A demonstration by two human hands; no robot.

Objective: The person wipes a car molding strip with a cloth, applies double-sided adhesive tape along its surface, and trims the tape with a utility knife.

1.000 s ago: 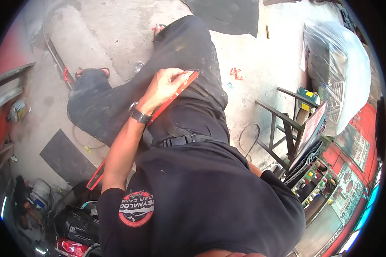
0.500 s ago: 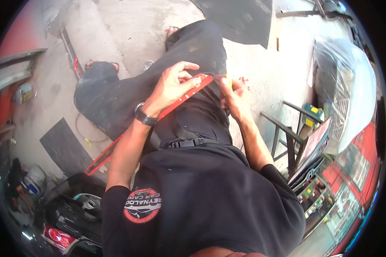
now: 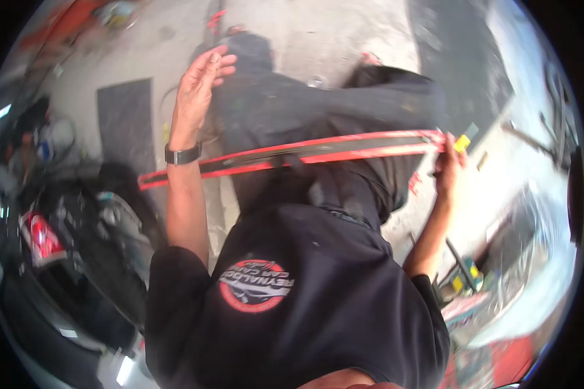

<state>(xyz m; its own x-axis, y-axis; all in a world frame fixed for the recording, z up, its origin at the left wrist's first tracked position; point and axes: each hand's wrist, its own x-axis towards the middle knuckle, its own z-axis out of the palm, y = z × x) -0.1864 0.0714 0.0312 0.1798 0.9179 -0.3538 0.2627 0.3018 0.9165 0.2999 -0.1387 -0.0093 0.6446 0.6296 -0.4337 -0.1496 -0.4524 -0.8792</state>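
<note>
A long, narrow strip (image 3: pixel 344 150) with red edges and a dark middle lies across my lap, its far left end passing under my left forearm. My right hand (image 3: pixel 449 165) is closed at the strip's right end. From the same fingers sticks out a small yellow tool (image 3: pixel 462 142) with a flat greyish tip; its exact kind is unclear. Raised above the strip is my left hand (image 3: pixel 201 84), with a dark watch (image 3: pixel 183 154) on the wrist. Its fingers are apart and nothing shows in them.
Dark flat sheets lie on the floor at the left (image 3: pixel 126 123) and upper right (image 3: pixel 457 65). Black car parts with a red lamp (image 3: pixel 44 236) are at lower left. A plastic-wrapped panel (image 3: pixel 532 279) stands at right. Red scraps (image 3: pixel 414 183) lie near my right arm.
My left hand has left the strip and moved up and left, its fingers opening. My right hand has carried the strip's end to the right. The view has turned as well.
</note>
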